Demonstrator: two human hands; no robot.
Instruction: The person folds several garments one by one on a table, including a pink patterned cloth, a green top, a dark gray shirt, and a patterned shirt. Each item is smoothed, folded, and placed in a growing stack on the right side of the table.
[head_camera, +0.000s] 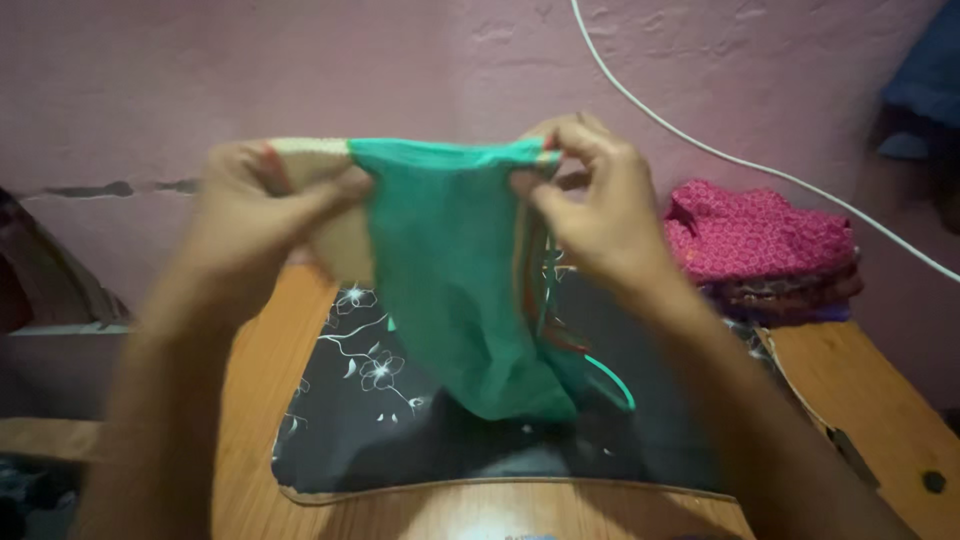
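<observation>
A green cloth garment (450, 270) with a cream and orange border hangs in the air between my two hands. My left hand (262, 215) pinches its top left corner, where the cream edge shows. My right hand (598, 205) pinches the top right corner with fingers closed on the fabric. The lower part of the garment droops down onto a black cloth with a white flower print (360, 400) that lies spread on the wooden table (260, 380).
A pile of folded clothes (765, 245), pink on top, sits on the table at the right against the pink wall. A white cable (700, 145) runs down across the wall. Dark fabric (925, 70) hangs at the top right.
</observation>
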